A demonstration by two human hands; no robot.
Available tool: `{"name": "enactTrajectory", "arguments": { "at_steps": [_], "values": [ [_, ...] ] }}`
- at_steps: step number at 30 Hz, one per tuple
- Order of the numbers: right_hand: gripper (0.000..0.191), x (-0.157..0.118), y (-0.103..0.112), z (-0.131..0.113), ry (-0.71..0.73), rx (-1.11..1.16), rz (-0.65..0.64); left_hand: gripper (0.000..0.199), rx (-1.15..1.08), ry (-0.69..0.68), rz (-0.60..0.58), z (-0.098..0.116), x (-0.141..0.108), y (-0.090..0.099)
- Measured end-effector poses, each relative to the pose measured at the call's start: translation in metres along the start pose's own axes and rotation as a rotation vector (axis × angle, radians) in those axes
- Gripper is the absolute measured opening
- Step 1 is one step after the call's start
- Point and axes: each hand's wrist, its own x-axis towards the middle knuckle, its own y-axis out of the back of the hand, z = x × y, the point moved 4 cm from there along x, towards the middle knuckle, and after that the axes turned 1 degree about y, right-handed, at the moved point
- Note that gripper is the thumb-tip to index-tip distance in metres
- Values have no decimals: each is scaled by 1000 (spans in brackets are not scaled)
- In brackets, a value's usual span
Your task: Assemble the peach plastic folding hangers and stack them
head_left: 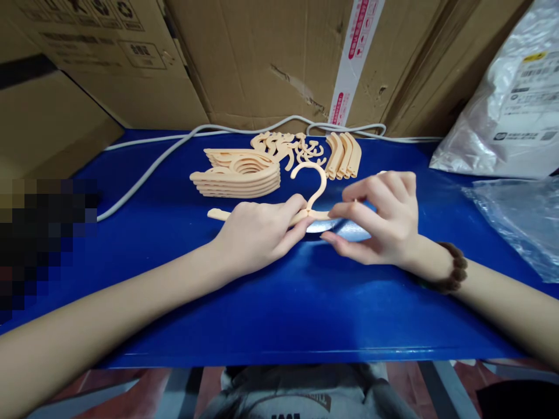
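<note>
A beige plastic clothes hanger (322,186) is held low over the blue table, its hook pointing up and curling to the left. My left hand (264,233) is closed around it, thumb and fingers pinching just left of the hook's base. The hanger's left arm end sticks out beyond that hand. My right hand (379,221) is at the hanger's right arm, its curled fingers on it and the thumb lower and a little apart. Those fingers hide most of the right arm.
Stacked beige hanger pieces (236,174) lie behind my left hand. Loose small hooks (310,150) and curved arm pieces (345,154) sit farther back on the blue table (279,308). A white cable (152,169) runs along cardboard boxes (262,58). Plastic packages (502,110) stand right.
</note>
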Motion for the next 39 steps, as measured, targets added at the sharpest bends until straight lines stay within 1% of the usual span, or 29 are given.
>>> {"name": "enactTrajectory", "arguments": {
  "at_steps": [2, 4, 7, 9, 12, 17, 20, 23, 29, 32, 35, 37, 39],
  "values": [
    [25, 0, -1, -6, 120, 32, -10, 27, 20, 17, -6, -1, 0, 0],
    [18, -1, -6, -9, 165, 85, -64, 28, 53, 26, -7, -1, 0, -1],
    [15, -1, -13, -8, 83, 156, -139, 29, 80, 30, -20, -2, 1, -2],
    [16, -2, -15, -6, 17, 192, -150, 30, 83, 30, -36, -3, 1, -4],
    [17, -2, -16, -2, -43, 216, -145, 33, 86, 18, -52, -3, 2, -5],
    [23, -4, -19, 2, -112, 224, -207, 33, 86, -71, -49, 1, 0, -6],
    [26, -5, -21, 4, -165, 225, -222, 32, 85, -132, -43, 3, -2, -7],
    [27, -5, -23, 5, -204, 223, -223, 29, 74, -191, -14, 6, -4, -7],
    [28, -3, -28, 7, -224, 236, -282, 30, 94, -307, 81, 13, -6, -5],
    [21, -3, -28, 7, -245, 275, -286, 31, 113, -396, 134, 17, -7, -4],
    [14, -3, -30, 7, -279, 319, -289, 28, 140, -484, 143, 22, -9, -4],
    [14, -4, -33, 8, -307, 324, -305, 26, 160, -501, 145, 24, -11, -4],
    [14, -6, -35, 11, -334, 306, -324, 26, 171, -484, 141, 24, -11, -3]
  ]
}}
